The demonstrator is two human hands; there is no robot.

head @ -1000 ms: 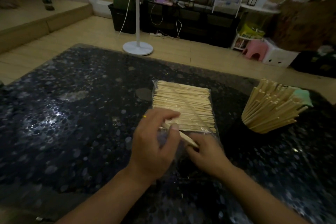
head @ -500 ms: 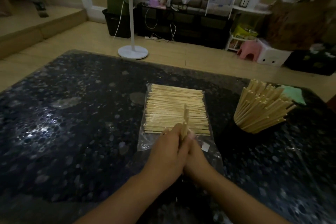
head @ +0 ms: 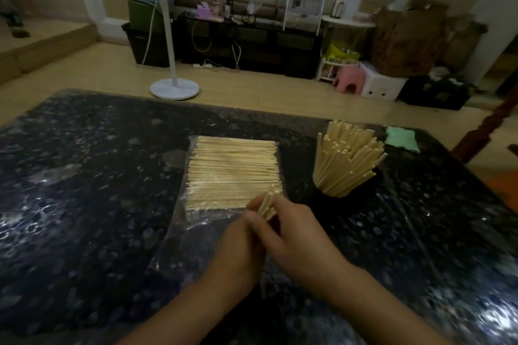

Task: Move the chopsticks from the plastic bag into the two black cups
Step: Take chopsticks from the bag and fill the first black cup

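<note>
Here, at lower centre, the left hand and right hand curled together round a small bundle of chopsticks, just below the plastic bag of chopsticks; the filled black cup stood right of it.

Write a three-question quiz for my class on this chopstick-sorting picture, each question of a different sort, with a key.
1. True or false: the plastic bag still holds a flat layer of chopsticks.
2. Multiple choice: the small bundle of chopsticks is held by A) the left hand alone, B) both the left hand and the right hand, C) neither hand.
3. Fill in: the black cup, crowded with upright chopsticks, stands to the ____ of the bag.

Key: 1 true; 2 B; 3 right.
</note>
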